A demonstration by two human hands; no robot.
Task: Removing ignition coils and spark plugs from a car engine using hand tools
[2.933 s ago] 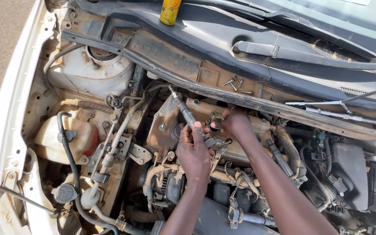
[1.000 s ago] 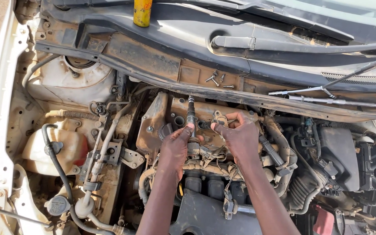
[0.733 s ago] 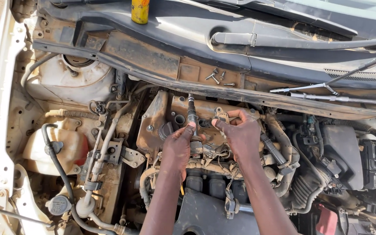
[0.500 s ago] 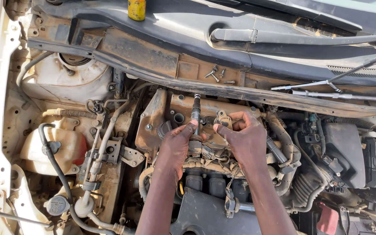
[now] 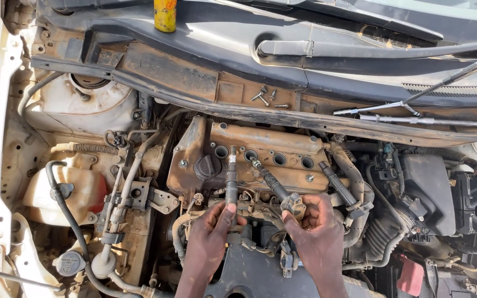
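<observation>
My left hand [image 5: 212, 234] grips one ignition coil [image 5: 231, 179], my right hand [image 5: 317, 229] another coil [image 5: 274, 185]; both sit half-pulled from the rusty valve cover [image 5: 266, 144], the third coil [image 5: 338, 185] untouched.

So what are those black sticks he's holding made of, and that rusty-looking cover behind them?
The stick in the left hand, the left coil, looks like matte black plastic or rubber: dull, no shine. The right hand holds the right coil, seemingly the same, with a greyish head. The cover looks like cast metal, coated in tan dust or rust.
</observation>
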